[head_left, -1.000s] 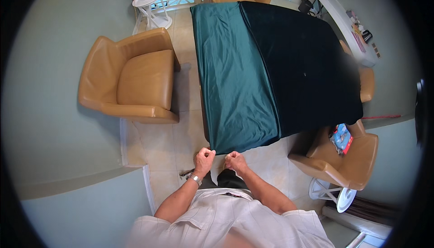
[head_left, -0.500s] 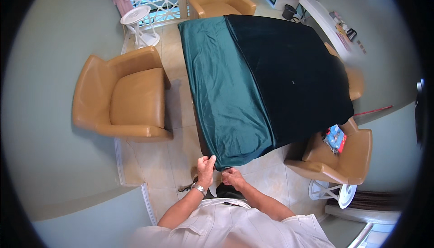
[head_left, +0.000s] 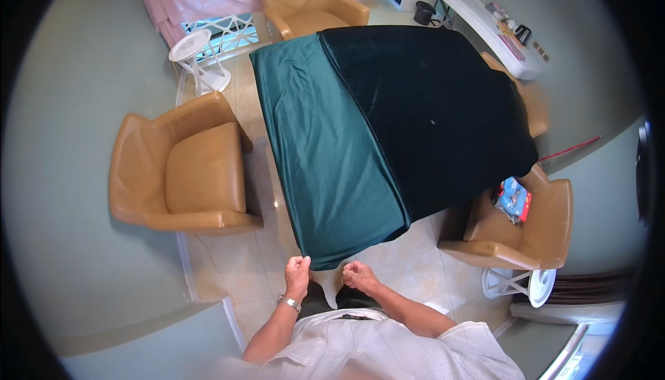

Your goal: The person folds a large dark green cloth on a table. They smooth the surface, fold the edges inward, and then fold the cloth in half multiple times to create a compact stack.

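A large cloth, dark velvety black on the right, with a shiny green band along the left, lies over a table. The green part has soft wrinkles and hangs past the near edge. At its near left corner my left hand, with a metal watch on the wrist, is closed on the cloth. My right hand is curled closed right by the near hem, a little to the right. Whether cloth is between its fingers cannot be made out. The table under the cloth is hidden.
Tan armchairs stand left, far and right, the last holding a colourful package. White side tables stand far left and near right. A white wall shelf with small items is at far right.
My hands have moved apart, the left one going left with the cloth's corner. The near green edge looks straighter and less bunched. The whole view has shifted a little.
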Tool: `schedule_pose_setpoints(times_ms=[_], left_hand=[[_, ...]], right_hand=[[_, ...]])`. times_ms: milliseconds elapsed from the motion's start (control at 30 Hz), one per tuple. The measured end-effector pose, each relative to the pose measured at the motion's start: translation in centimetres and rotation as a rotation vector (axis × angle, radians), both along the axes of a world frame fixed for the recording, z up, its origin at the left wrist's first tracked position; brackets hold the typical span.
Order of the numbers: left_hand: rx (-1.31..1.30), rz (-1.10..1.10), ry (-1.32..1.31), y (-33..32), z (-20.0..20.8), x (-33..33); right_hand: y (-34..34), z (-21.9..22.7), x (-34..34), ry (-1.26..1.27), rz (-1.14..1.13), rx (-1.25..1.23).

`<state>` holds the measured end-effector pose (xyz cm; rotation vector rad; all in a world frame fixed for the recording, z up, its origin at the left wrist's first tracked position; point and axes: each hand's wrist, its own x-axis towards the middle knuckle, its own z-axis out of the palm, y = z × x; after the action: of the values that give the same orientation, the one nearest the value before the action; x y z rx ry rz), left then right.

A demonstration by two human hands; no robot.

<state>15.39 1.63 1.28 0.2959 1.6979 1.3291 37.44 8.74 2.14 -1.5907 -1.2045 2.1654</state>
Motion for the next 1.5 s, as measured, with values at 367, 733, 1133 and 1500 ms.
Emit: schedule_pose_setpoints(times_ms=[367,733,1133,1500], left_hand=[[0.082,0.102,-0.154,1.9,2.2,2.1],[-0.101,-0.208,0.205,-0.8,1.7,1.7],[-0.292,-0.735,0.815,3.9,6.1,-9.2],[0.444,-0.978,1.426,36.8,7.6,-26.4]], right_hand=[[10.4,8.8,-1.7,-0.093,-0.14,0.838],[13.9,6.5,-2.6,-0.309,0.101,0.865],[14.4,8.7,-16.1,-0.328,0.269,1.431],[20.7,5.7,-30.0,-0.702,0.369,1.393]])
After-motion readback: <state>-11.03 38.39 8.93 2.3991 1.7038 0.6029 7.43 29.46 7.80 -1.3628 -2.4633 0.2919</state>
